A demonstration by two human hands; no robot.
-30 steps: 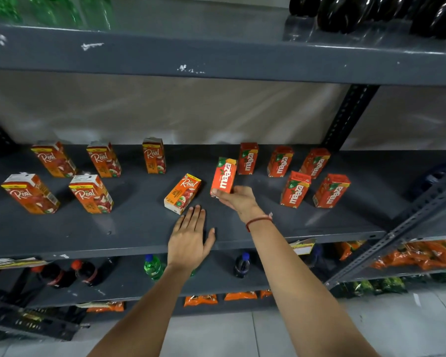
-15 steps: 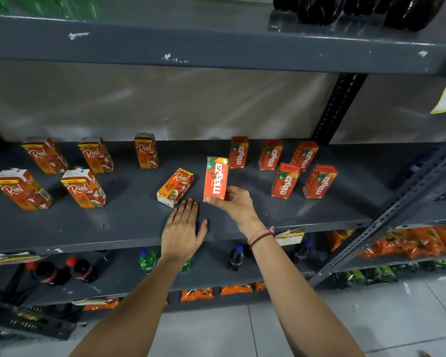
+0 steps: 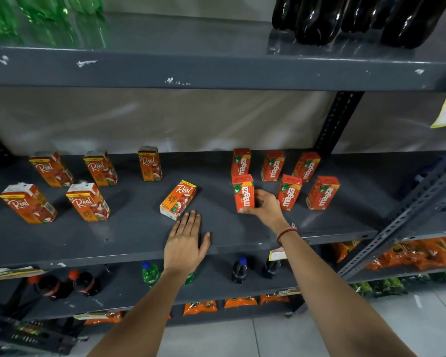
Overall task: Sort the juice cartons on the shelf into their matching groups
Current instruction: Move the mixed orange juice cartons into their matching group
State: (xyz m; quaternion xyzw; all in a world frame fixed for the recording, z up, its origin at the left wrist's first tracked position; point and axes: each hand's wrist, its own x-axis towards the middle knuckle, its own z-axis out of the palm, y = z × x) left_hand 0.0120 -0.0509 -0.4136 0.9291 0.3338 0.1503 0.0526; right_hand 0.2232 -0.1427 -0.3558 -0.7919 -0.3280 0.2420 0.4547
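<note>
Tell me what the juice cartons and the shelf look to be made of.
Maaza carton: printed coated paperboard, likely; sharp folded edges, slight sheen.
Real carton lying on its side: same kind of board, with a folded, sealed end flap.
Shelf: grey painted metal, matte; white chips along the edge of the shelf above and a perforated steel upright suggest it.

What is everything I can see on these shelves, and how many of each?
Real cartons: six, orange; five upright at left, one lying flat mid-shelf.
Maaza cartons: six, red-orange, upright at right; one gripped.
Shelf: grey metal, several tiers.
Green bottles: top tier, left.
Dark bottles: top tier, right.
Small bottles: several, tier below.
Orange packets: lower right.
Left hand: open, flat on shelf.
Right hand: holding a Maaza carton.
</note>
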